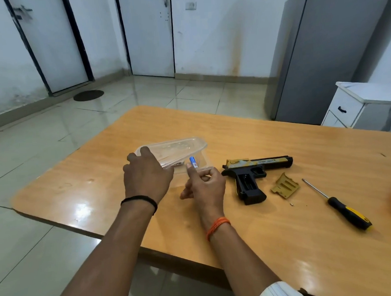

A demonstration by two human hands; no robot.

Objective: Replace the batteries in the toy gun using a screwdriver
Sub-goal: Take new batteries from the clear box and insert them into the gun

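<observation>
Battery out of the box, gun open on the table.

My right hand pinches a blue-and-white battery at frame centre, tip up. My left hand holds the lid of the clear plastic container, tilted; another battery lies inside. Right of centre: toy gun on its side, grip compartment uncovered. Gold battery cover just beside it, tiny screw below that, screwdriver further right. All on the wooden table.
</observation>
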